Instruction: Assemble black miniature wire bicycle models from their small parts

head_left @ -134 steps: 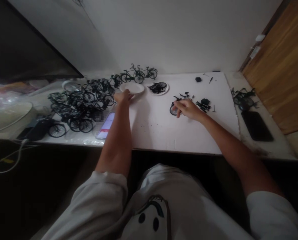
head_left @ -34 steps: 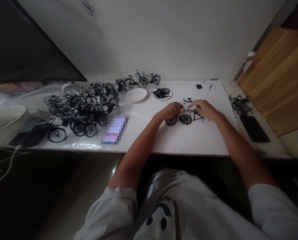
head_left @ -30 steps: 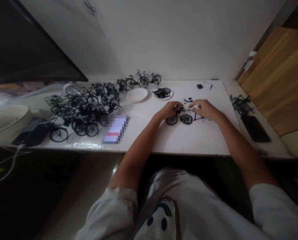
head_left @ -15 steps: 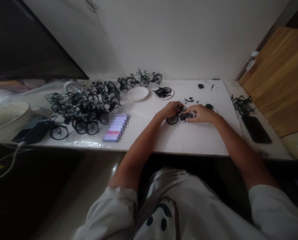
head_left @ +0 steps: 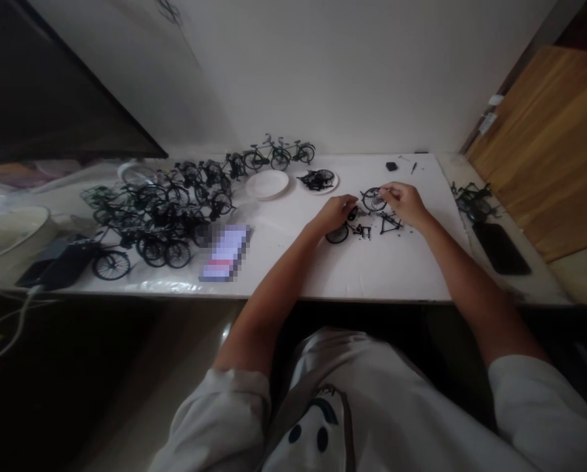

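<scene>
My right hand [head_left: 405,202] pinches a small black toy wheel [head_left: 372,199] and holds it just above the white board [head_left: 372,269]. My left hand [head_left: 336,213] is closed on a small dark part beside a second wheel [head_left: 337,234] that lies on the board. Between the hands lie a little black bracket [head_left: 362,230] and a triangular bicycle frame [head_left: 389,225].
A crowd of finished black model bicycles [head_left: 160,210] fills the left of the table. An empty white plate [head_left: 267,184] and a plate of black parts [head_left: 317,179] sit behind. A phone [head_left: 224,252] lies left of centre. Another phone [head_left: 500,248] and more parts [head_left: 473,200] lie right.
My right hand has lifted one wheel away from the other parts and moved it back and to the right. The frame now lies uncovered. My left hand stays by the other wheel.
</scene>
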A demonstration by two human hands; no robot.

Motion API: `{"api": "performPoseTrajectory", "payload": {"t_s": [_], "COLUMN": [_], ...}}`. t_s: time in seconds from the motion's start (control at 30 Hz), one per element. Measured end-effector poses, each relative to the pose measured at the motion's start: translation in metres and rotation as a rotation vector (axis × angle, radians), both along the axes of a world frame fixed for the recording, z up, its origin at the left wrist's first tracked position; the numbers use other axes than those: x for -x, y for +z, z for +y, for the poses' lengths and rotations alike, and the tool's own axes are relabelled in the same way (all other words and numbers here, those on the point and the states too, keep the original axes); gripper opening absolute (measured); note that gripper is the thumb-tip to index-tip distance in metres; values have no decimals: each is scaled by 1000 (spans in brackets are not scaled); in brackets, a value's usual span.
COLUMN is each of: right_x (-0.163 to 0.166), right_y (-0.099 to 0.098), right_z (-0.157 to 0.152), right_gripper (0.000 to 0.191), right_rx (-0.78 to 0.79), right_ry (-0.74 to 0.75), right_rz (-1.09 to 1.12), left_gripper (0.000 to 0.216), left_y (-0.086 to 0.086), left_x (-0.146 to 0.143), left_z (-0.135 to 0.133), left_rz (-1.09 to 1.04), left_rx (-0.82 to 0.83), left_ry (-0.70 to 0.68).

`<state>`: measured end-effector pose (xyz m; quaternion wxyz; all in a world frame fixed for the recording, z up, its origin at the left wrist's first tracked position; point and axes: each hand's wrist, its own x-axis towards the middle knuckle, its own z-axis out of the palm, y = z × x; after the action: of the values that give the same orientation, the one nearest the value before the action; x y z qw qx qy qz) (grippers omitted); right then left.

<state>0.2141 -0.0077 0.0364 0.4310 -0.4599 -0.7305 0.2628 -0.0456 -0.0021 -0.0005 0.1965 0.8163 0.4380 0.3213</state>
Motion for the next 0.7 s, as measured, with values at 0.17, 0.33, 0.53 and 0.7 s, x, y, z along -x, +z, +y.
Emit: {"api": "performPoseTrajectory", "payload": {"t_s": [0.17,0.33,0.53,0.7], "right_x": [-3,-9,-23,-30], "right_y": [7,11,12,5], "right_z": [-2,1,11,19], "right_gripper": [64,63,43,24], "right_rx": [68,10,-150,-77], "right_ry": [-52,-74,-240,-315], "right_rz": [-29,-59,-119,-150], "left_gripper": [36,33,24,43], "left_y": [8,12,5,-3], "left_x": [4,10,10,6], "left_z": [3,5,5,4], "left_rz": [-128,-161,42,128], "left_rx": [-153,-191,-72,41], "left_ry": [109,226,175,117]}}
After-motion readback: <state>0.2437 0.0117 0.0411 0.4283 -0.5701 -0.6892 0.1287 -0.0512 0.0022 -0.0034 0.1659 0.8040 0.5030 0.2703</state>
